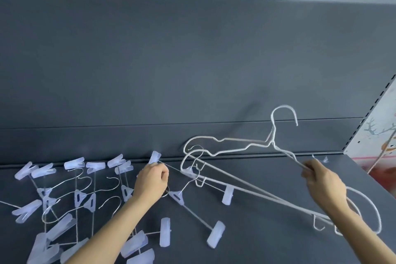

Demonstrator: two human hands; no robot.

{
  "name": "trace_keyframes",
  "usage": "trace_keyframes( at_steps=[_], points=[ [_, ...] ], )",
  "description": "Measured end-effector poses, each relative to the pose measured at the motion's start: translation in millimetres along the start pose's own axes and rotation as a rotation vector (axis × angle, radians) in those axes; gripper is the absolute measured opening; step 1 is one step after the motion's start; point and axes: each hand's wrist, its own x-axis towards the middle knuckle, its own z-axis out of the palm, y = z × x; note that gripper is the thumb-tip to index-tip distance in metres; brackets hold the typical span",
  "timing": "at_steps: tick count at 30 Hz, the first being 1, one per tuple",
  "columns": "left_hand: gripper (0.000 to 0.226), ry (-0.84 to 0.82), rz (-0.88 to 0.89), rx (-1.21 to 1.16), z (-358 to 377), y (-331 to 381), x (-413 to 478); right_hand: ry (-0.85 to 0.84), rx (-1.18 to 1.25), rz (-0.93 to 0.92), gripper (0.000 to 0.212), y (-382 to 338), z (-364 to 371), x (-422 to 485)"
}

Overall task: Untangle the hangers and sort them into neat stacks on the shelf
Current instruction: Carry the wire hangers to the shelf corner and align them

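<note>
A dark grey shelf [267, 231] holds tangled hangers. My right hand [323, 182] grips the arm of a white wire hanger [235, 142], lifted and tilted, hook up at the back panel. A second white wire hanger [252, 194] lies under it, its hook near the shelf's back edge. My left hand [153, 181] pinches the rod of a clip hanger [154, 157] just below its translucent clip. Another clip hanger [197, 217] lies between my hands. A heap of several clip hangers [64, 206] with metal hooks covers the left part of the shelf.
The shelf's dark back panel [192, 70] rises behind the hangers. A slotted upright [364, 122] and a printed panel [379, 141] close the right side. Bare shelf surface lies between the white hangers and the front edge.
</note>
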Motion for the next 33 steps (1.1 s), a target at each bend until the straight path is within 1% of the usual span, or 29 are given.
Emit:
trace_keyframes(
  at_steps=[2,5,8,10,14,17,22,24,27,29,31,33],
  points=[
    [0.020,-0.002,0.010,-0.008,0,0,1,0.045,0.030,-0.022,0.012,-3,-11,3],
    [0.023,0.012,0.032,-0.023,2,1,5,0.076,0.094,-0.008,0.015,-3,-20,4],
    [0.021,0.023,0.056,-0.026,6,3,11,0.091,0.131,-0.016,0.008,0,-21,0],
    [0.021,0.017,0.108,-0.050,9,5,18,0.089,0.145,-0.008,0.009,3,-19,-3],
    [0.028,-0.111,0.204,-0.047,18,15,29,0.094,0.185,0.027,0.010,8,-18,-7],
    [0.024,-0.207,0.183,-0.031,26,20,30,0.107,0.207,0.049,0.020,12,-20,-7],
    [0.019,-0.272,0.160,-0.135,28,16,30,0.134,0.198,0.065,0.016,23,-23,-4],
    [0.018,-0.274,0.157,-0.185,26,15,29,0.146,0.222,0.062,0.022,27,-23,-2],
    [0.018,-0.300,0.171,-0.208,19,14,28,0.152,0.251,0.058,0.045,32,-26,1],
    [0.019,-0.322,0.183,-0.195,14,13,31,0.174,0.239,0.040,0.053,31,-31,2],
    [0.018,-0.348,0.178,-0.174,8,9,33,0.195,0.242,0.034,0.055,31,-37,3],
    [0.018,-0.372,0.159,-0.144,3,3,36,0.204,0.262,0.038,0.051,30,-45,1]
  ],
)
